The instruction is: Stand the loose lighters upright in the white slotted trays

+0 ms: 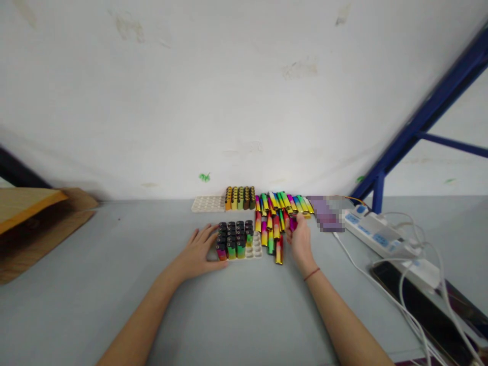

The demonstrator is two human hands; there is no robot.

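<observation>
Black-topped lighters (232, 239) stand upright in rows in a white moulded tray (257, 251), whose right-hand pockets show bare. My left hand (199, 252) rests at the tray's left side, fingers spread, with the thumb along its front corner. To the right lies a loose pile of shiny rainbow-coloured lighter cases (276, 223); whether they contain lighters I cannot tell. At the pile's right edge, my right hand (301, 241) is closed, its fingertips pinching a shiny purple lighter case (293, 223), partly hidden by the fingers.
Behind stand more lighters (240, 198) in upright rows, beside a white pocketed tray (208, 204). On the right are a blurred purple item (328, 213), a power strip (389, 244), white cables (354, 264) and a dark phone (419, 310). A cardboard box (46, 229) sits left.
</observation>
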